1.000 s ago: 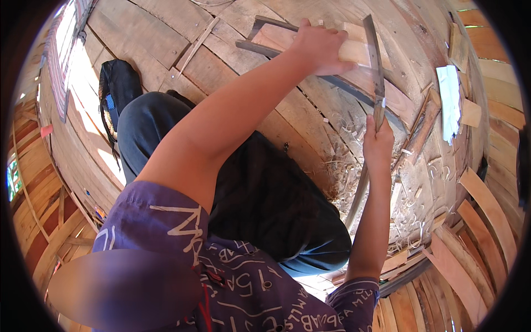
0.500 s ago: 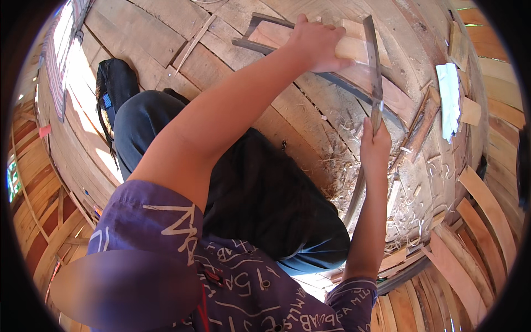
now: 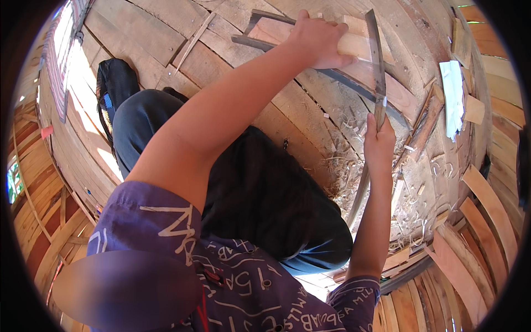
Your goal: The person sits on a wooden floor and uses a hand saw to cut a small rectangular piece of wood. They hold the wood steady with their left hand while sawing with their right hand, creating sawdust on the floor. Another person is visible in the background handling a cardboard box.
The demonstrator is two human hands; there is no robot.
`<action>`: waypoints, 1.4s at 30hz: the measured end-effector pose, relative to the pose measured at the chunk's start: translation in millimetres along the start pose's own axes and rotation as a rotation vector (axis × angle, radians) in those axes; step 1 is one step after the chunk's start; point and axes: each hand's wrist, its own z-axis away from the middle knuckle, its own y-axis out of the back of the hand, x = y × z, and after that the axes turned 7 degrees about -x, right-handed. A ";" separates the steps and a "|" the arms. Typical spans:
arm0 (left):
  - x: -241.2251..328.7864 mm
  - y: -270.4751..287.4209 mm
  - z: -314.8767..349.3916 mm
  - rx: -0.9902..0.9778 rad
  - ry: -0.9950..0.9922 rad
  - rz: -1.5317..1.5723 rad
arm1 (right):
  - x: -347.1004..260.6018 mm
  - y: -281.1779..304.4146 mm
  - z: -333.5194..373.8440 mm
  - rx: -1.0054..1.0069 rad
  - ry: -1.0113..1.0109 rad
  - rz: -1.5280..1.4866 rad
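Observation:
My right hand is closed round the handle of a long-handled knife, whose long narrow blade points away from me. The handle's rear part runs back beside my right forearm. The blade crosses a pale wooden block; whether its edge bites into the wood I cannot tell. My left hand holds this block from above, fingers over the far side and thumb near the blade. Under it lies a reddish board between two dark rails. My left palm hides part of the block.
Wood shavings litter the plank floor right of my knee. A rough wood stick and a pale blue sheet lie at the right. Curved boards lean at the far right. A black bag rests at the left.
My right hand and the knife have shifted slightly away from me. My left hand has moved a little the same way, still on the wooden block. The whole view has shifted slightly.

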 end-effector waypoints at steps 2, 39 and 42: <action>-3.2 -0.3 3.7 0.022 0.016 0.007 | 0.3 5.3 25.7 -0.013 0.000 0.052; 3.5 -0.6 -6.3 0.003 0.002 0.024 | -1.2 4.9 41.7 0.064 0.025 0.139; 3.6 -8.2 -4.6 0.078 0.015 0.014 | 0.8 16.4 75.5 0.015 -0.058 0.131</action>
